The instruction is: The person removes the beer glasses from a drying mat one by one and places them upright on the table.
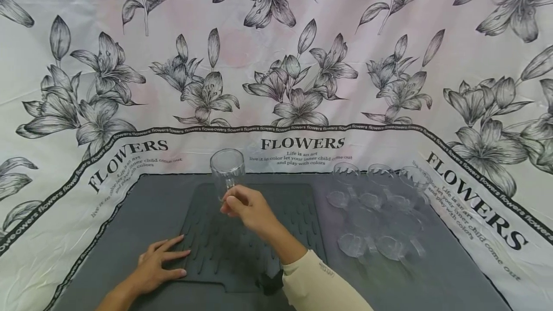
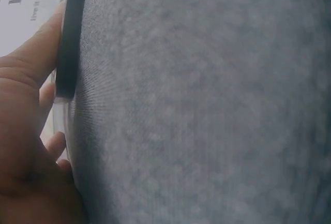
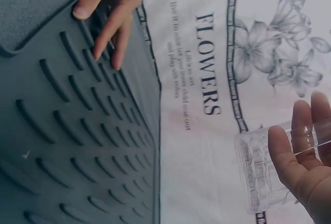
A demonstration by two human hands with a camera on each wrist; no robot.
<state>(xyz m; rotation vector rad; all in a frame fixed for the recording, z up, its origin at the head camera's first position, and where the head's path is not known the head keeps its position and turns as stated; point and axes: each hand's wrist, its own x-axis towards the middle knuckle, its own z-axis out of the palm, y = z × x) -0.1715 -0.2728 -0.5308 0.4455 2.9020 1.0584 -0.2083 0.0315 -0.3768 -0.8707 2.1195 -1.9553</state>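
My right hand [image 1: 250, 209] pinches the handle of a clear glass mug [image 1: 219, 176] over the back left part of a dark grey ribbed mat [image 1: 282, 200]. In the right wrist view the mug [image 3: 253, 175] shows faceted sides and stands off the mat's surface. My left hand [image 1: 157, 265] rests with spread, mostly straight fingers on the mat's left edge, near its front corner. Close up in the left wrist view, the left hand [image 2: 23, 120] lies beside the dark mat edge [image 2: 72, 43].
Several clear glass mugs [image 1: 352, 245] with handles stand in rows on the grey tabletop [image 1: 129, 224], right of the mat. A white flower-printed cloth [image 1: 298, 155] hangs behind the table and along both sides. A black object [image 1: 271, 282] is by the right sleeve.
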